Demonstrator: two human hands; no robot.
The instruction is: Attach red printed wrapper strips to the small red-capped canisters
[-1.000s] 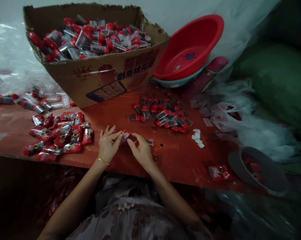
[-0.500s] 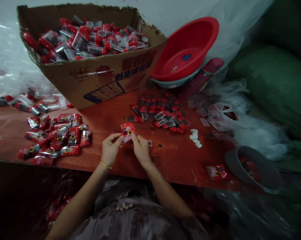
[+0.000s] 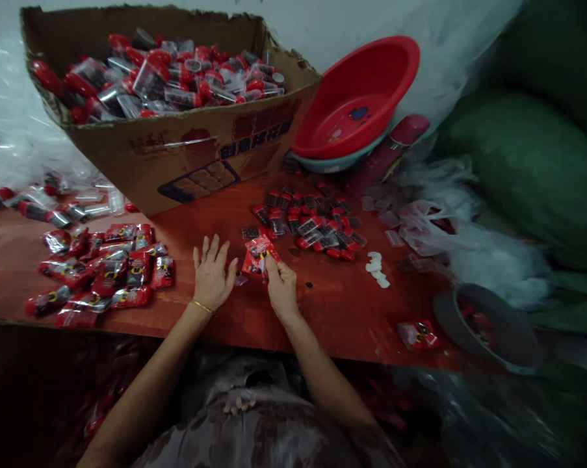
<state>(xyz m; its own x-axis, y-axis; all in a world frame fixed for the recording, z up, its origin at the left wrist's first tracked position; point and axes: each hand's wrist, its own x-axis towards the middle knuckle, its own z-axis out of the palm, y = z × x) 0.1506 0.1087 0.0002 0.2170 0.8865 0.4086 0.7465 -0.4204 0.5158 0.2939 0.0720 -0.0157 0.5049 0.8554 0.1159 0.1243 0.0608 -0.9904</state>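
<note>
Between thumb and fingers, my right hand [image 3: 282, 286] pinches a small red printed packet [image 3: 257, 252] above the table. My left hand [image 3: 212, 274] is spread out, palm down, to the left of the packet, holding nothing. A small pale piece [image 3: 240, 279] lies by the left thumb; what it is I cannot make out. Beyond the packet is a heap of clear tubes with red caps and dark contents [image 3: 317, 224]. Left of my left hand lies a pile of filled red packets [image 3: 112, 270].
A big cardboard box [image 3: 186, 153] full of red-capped tubes stands at the back left. A red basin [image 3: 352, 97] leans beside it, next to a thermos [image 3: 395, 146]. White pieces [image 3: 376, 269], plastic bags [image 3: 473, 240] and a grey bowl [image 3: 512, 338] are on the right.
My left hand has let go of the packet, moved slightly left and spread its fingers. The right hand keeps hold of the packet, now a little further right. The view has shifted slightly.
</note>
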